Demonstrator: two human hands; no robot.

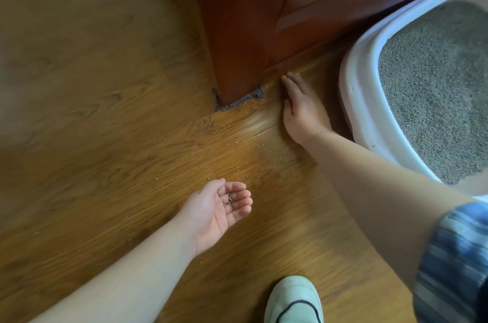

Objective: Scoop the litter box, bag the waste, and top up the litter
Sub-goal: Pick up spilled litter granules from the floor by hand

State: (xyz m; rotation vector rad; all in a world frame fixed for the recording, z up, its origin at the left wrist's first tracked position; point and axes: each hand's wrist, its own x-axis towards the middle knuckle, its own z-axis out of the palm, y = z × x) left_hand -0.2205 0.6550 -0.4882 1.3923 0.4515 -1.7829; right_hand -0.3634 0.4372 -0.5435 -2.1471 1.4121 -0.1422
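Observation:
A white litter box point(356, 101) filled with grey litter point(435, 90) stands on the wooden floor at the right. Loose litter grains point(237, 148) lie scattered over the floor in front of it. My left hand point(221, 206) hovers palm up, fingers loosely cupped, with a few grains lying in the palm. My right hand point(301, 108) lies flat on the floor with straight fingers, its tips against the base of the red-brown cabinet, just left of the box.
A red-brown wooden cabinet point(250, 19) stands at the back, with dark dirt at its corner base point(237, 102). My pale green shoe point(293, 301) is at the bottom edge. Wooden floor point(92, 85) stretches to the left.

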